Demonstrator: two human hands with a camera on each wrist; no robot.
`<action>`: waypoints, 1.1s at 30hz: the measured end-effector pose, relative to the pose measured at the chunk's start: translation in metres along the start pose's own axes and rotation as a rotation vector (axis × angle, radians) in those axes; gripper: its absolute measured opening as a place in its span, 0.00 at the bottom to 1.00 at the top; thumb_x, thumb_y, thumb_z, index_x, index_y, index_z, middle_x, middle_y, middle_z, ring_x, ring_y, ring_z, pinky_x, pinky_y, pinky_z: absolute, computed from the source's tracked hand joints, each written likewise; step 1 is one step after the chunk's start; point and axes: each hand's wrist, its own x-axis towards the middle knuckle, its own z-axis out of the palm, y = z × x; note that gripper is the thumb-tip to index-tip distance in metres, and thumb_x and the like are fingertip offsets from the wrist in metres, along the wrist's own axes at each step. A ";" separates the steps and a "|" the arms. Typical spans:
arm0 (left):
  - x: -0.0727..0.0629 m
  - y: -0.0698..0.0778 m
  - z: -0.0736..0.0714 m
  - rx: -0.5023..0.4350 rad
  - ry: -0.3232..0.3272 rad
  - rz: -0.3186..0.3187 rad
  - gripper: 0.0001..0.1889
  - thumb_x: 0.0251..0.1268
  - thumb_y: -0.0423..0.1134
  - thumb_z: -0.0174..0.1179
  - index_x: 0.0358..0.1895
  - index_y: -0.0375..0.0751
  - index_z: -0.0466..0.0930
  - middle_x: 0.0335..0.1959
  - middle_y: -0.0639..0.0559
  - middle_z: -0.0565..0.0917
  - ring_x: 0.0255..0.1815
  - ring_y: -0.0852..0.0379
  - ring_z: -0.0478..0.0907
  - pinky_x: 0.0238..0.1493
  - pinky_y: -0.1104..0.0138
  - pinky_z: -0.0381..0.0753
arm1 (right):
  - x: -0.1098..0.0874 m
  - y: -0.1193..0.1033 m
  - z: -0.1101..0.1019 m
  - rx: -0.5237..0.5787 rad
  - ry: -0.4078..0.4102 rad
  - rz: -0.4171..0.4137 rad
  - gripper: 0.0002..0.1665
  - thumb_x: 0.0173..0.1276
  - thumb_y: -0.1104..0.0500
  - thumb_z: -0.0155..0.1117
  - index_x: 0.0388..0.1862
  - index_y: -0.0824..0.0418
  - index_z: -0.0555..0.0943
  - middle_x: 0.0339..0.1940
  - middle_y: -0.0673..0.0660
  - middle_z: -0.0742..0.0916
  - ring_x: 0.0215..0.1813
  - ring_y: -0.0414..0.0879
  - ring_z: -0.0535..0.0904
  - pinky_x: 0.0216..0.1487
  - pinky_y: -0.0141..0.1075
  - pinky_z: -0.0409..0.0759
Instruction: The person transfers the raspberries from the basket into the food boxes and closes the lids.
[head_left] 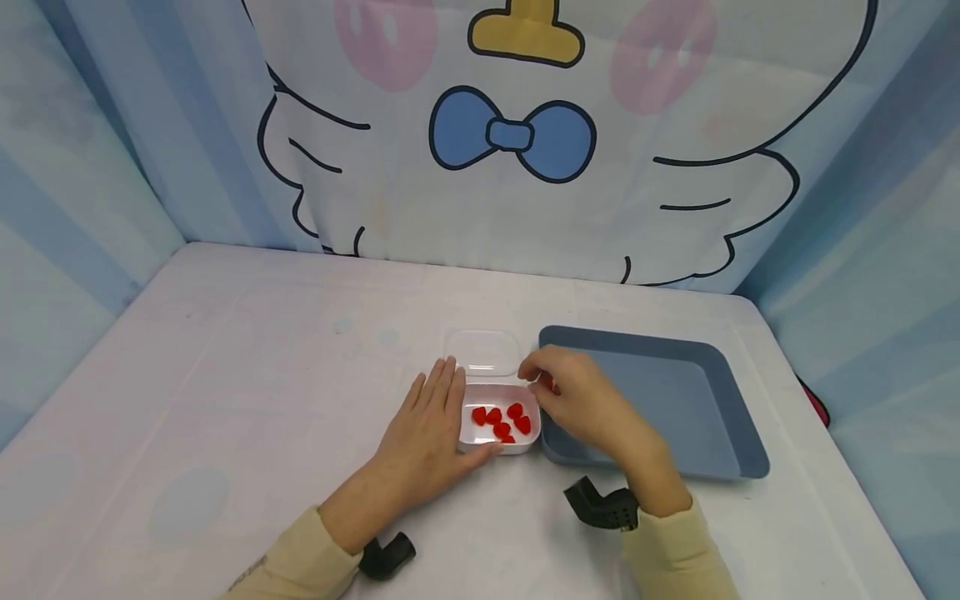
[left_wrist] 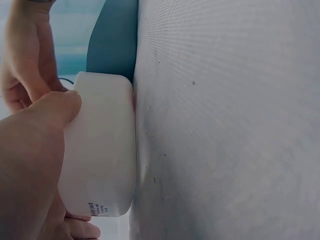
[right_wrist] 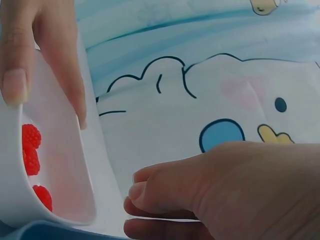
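A small white box (head_left: 517, 448) stands on the table with several red raspberries (head_left: 493, 416) on its floor. My left hand (head_left: 427, 429) lies against its left end, fingers straight along that side and the thumb along the front wall. In the left wrist view the thumb touches the upper edge of the box (left_wrist: 102, 142). Just right of the box and above its corner, my right hand (head_left: 588, 400) pinches a red raspberry (head_left: 556, 387) between thumb and fingertips. The right wrist view hides this berry behind the fingers, while more raspberries (right_wrist: 31, 136) show inside the box.
To the right of the box, close beside it, lies a blue-grey tray (head_left: 675, 400) under the right forearm. Behind the box is a clear plastic lid (head_left: 483, 354). A printed curtain (head_left: 510, 217) hangs at the table's back edge.
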 end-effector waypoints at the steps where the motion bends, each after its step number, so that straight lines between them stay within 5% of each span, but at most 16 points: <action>1: 0.000 0.000 0.000 0.000 -0.004 -0.002 0.55 0.60 0.71 0.56 0.77 0.31 0.51 0.79 0.36 0.56 0.81 0.42 0.51 0.80 0.49 0.52 | -0.001 0.002 -0.002 -0.004 0.007 0.013 0.10 0.65 0.70 0.64 0.44 0.64 0.84 0.40 0.56 0.86 0.41 0.46 0.80 0.45 0.40 0.85; 13: -0.001 0.003 0.000 -0.050 -0.021 -0.012 0.54 0.62 0.68 0.57 0.77 0.31 0.49 0.79 0.36 0.54 0.81 0.41 0.49 0.79 0.49 0.53 | -0.016 0.029 -0.031 -0.067 0.011 0.182 0.10 0.67 0.68 0.63 0.46 0.65 0.82 0.43 0.60 0.87 0.42 0.49 0.81 0.41 0.41 0.84; 21: -0.001 0.003 0.001 -0.055 -0.017 -0.012 0.54 0.60 0.66 0.60 0.77 0.31 0.50 0.79 0.36 0.55 0.81 0.40 0.50 0.79 0.48 0.54 | -0.017 0.039 -0.037 -0.082 -0.071 0.315 0.12 0.68 0.67 0.59 0.50 0.66 0.81 0.47 0.62 0.86 0.45 0.52 0.81 0.42 0.43 0.84; 33: -0.001 0.002 0.001 -0.054 -0.004 -0.010 0.55 0.60 0.68 0.58 0.77 0.30 0.50 0.79 0.35 0.55 0.81 0.40 0.50 0.80 0.47 0.51 | -0.020 0.050 -0.038 -0.125 -0.188 0.385 0.14 0.63 0.69 0.61 0.48 0.65 0.81 0.45 0.64 0.85 0.43 0.53 0.79 0.44 0.47 0.81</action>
